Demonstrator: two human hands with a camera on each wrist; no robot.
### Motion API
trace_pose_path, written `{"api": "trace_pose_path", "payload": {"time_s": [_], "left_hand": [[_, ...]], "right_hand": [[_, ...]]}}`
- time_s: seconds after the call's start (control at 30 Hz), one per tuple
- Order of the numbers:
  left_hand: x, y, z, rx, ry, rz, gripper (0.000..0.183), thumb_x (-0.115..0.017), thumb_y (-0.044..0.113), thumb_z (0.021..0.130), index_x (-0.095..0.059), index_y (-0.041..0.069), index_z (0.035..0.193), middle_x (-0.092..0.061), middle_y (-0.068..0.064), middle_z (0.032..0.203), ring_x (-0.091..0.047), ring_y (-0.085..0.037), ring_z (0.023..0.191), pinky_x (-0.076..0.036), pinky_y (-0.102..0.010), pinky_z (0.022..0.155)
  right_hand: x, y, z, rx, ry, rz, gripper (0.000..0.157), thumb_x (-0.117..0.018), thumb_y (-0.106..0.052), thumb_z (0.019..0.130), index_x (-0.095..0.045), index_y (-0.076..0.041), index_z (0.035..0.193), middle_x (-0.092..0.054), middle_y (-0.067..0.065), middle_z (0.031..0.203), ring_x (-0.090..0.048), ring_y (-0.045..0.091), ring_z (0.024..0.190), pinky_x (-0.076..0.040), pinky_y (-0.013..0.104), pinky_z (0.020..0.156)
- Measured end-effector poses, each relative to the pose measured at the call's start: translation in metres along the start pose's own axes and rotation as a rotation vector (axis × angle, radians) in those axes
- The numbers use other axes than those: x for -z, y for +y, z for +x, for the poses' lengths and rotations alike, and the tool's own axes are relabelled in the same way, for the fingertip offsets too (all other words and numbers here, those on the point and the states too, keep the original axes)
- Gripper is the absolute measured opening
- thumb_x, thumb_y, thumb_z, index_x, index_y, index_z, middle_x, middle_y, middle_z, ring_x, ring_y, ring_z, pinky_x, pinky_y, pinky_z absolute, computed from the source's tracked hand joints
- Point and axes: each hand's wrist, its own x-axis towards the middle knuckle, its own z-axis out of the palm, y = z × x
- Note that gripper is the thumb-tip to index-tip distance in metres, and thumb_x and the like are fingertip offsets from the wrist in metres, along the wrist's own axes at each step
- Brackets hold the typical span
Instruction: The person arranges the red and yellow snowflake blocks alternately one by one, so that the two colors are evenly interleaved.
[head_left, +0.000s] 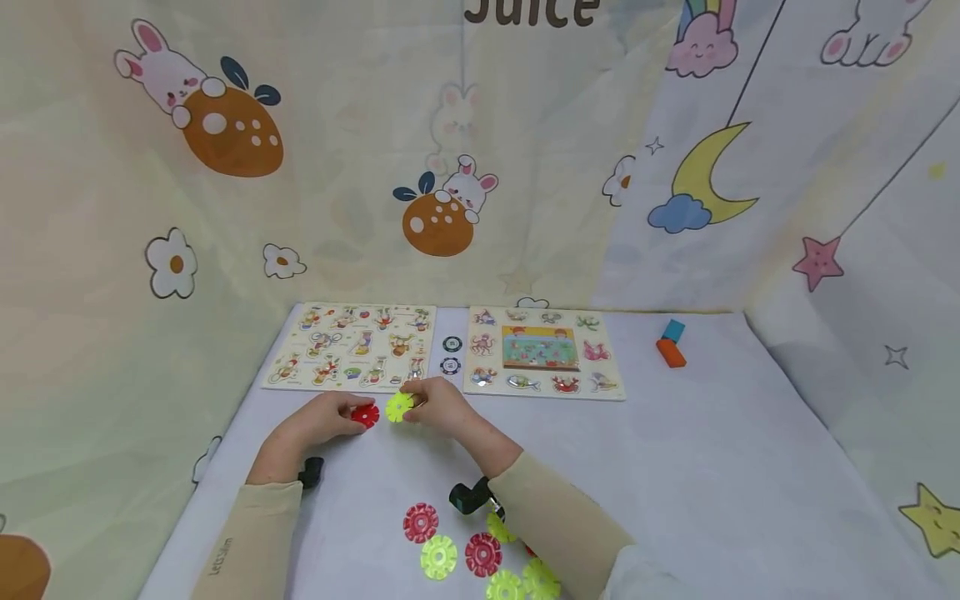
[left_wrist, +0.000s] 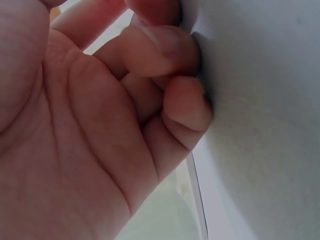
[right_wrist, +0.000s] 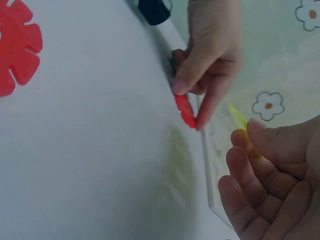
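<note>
My left hand (head_left: 324, 417) pinches a red notched plastic disc (head_left: 367, 416) between thumb and fingers, low over the white table. In the right wrist view this red disc (right_wrist: 184, 111) is tilted, its lower edge close to the tabletop. A yellow-green notched disc (head_left: 398, 407) is pinched by my right hand (head_left: 444, 408), just right of the red one, with a small gap between them. Seen edge-on in the right wrist view, the yellow-green disc (right_wrist: 237, 117) is raised off the table. The left wrist view has curled fingers (left_wrist: 165, 55) against the surface; the red disc is hidden there.
Two wooden picture puzzle boards (head_left: 300, 346) (head_left: 487, 337) lie at the back, with two round chips (head_left: 452, 343) between them. Loose red discs (head_left: 421, 522) and yellow-green discs (head_left: 438, 557) lie near the front, some under the right forearm. Orange (head_left: 671, 353) and blue blocks (head_left: 673, 331) sit back right.
</note>
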Motion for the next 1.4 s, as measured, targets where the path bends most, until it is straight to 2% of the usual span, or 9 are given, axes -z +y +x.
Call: {"api": "trace_pose_path", "payload": {"time_s": [0.23, 0.53, 0.67, 0.83, 0.97, 1.1, 1.2, 1.27, 1.4], "left_hand": [[0.0, 0.004, 0.0, -0.011, -0.011, 0.01, 0.052, -0.076, 0.025, 0.079, -0.06, 0.02, 0.129, -0.051, -0.007, 0.09, -0.045, -0.023, 0.086, -0.037, -0.035, 0.065], [0.0, 0.01, -0.001, -0.03, 0.007, 0.038, 0.05, -0.075, 0.022, 0.08, -0.06, 0.022, 0.129, -0.048, -0.008, 0.081, -0.045, -0.022, 0.078, -0.036, -0.033, 0.061], [-0.001, 0.015, -0.003, -0.039, 0.029, 0.051, 0.05, -0.075, 0.023, 0.08, -0.061, 0.021, 0.128, -0.048, -0.007, 0.079, -0.045, -0.021, 0.075, -0.036, -0.033, 0.058], [-0.005, 0.027, -0.004, -0.112, 0.061, 0.082, 0.048, -0.075, 0.025, 0.08, -0.062, 0.019, 0.127, -0.048, -0.006, 0.072, -0.043, -0.019, 0.065, -0.033, -0.032, 0.054], [-0.013, 0.035, 0.0, -0.147, 0.056, 0.082, 0.05, -0.075, 0.026, 0.08, -0.061, 0.018, 0.127, -0.049, -0.004, 0.071, -0.043, -0.017, 0.066, -0.034, -0.033, 0.057], [-0.022, 0.036, 0.006, -0.172, 0.06, 0.103, 0.049, -0.077, 0.024, 0.078, -0.063, 0.016, 0.124, -0.062, -0.001, 0.093, -0.049, -0.017, 0.079, -0.042, -0.035, 0.071], [-0.025, 0.033, 0.008, -0.196, 0.071, 0.117, 0.046, -0.077, 0.023, 0.078, -0.065, 0.014, 0.121, -0.063, -0.001, 0.108, -0.05, -0.017, 0.085, -0.043, -0.038, 0.08], [-0.025, 0.032, 0.007, -0.196, 0.075, 0.119, 0.046, -0.078, 0.023, 0.077, -0.065, 0.013, 0.121, -0.063, 0.0, 0.105, -0.049, -0.016, 0.084, -0.042, -0.037, 0.078], [-0.025, 0.029, 0.006, -0.183, 0.072, 0.123, 0.046, -0.078, 0.024, 0.077, -0.066, 0.012, 0.12, -0.055, -0.002, 0.08, -0.044, -0.017, 0.071, -0.036, -0.033, 0.063]], "right_hand": [[-0.025, 0.012, 0.014, -0.05, 0.021, -0.18, 0.042, -0.074, -0.015, 0.082, -0.063, -0.012, 0.123, -0.054, -0.003, 0.082, -0.049, 0.012, 0.076, -0.041, 0.024, 0.064], [-0.027, 0.02, 0.014, -0.029, 0.104, -0.343, 0.042, -0.078, -0.021, 0.077, -0.066, -0.009, 0.116, -0.054, -0.003, 0.092, -0.049, 0.012, 0.082, -0.043, 0.026, 0.072], [-0.027, 0.023, 0.016, -0.016, 0.116, -0.358, 0.033, -0.076, -0.019, 0.078, -0.069, -0.009, 0.109, -0.054, -0.003, 0.091, -0.049, 0.011, 0.081, -0.044, 0.026, 0.072], [-0.03, 0.027, 0.02, -0.018, 0.118, -0.366, 0.029, -0.077, -0.02, 0.078, -0.069, -0.012, 0.105, -0.05, -0.004, 0.088, -0.047, 0.011, 0.079, -0.042, 0.025, 0.069], [-0.028, 0.026, 0.02, -0.018, 0.116, -0.368, 0.029, -0.076, -0.021, 0.079, -0.068, -0.012, 0.106, -0.049, -0.003, 0.088, -0.047, 0.011, 0.08, -0.041, 0.025, 0.069], [-0.024, 0.027, 0.018, 0.008, 0.093, -0.351, 0.031, -0.074, -0.018, 0.081, -0.067, -0.01, 0.11, -0.049, -0.002, 0.086, -0.047, 0.012, 0.079, -0.041, 0.025, 0.067], [-0.022, 0.027, 0.011, 0.023, 0.062, -0.335, 0.032, -0.072, -0.02, 0.083, -0.066, -0.01, 0.112, -0.05, -0.002, 0.084, -0.047, 0.013, 0.076, -0.04, 0.026, 0.064], [-0.02, 0.025, 0.001, 0.023, 0.037, -0.321, 0.033, -0.071, -0.024, 0.084, -0.065, -0.012, 0.114, -0.05, -0.003, 0.084, -0.047, 0.012, 0.075, -0.04, 0.026, 0.063], [-0.016, 0.013, -0.027, 0.035, -0.018, -0.268, 0.034, -0.07, -0.029, 0.085, -0.065, -0.015, 0.115, -0.052, -0.004, 0.088, -0.049, 0.012, 0.075, -0.042, 0.026, 0.062]]}}
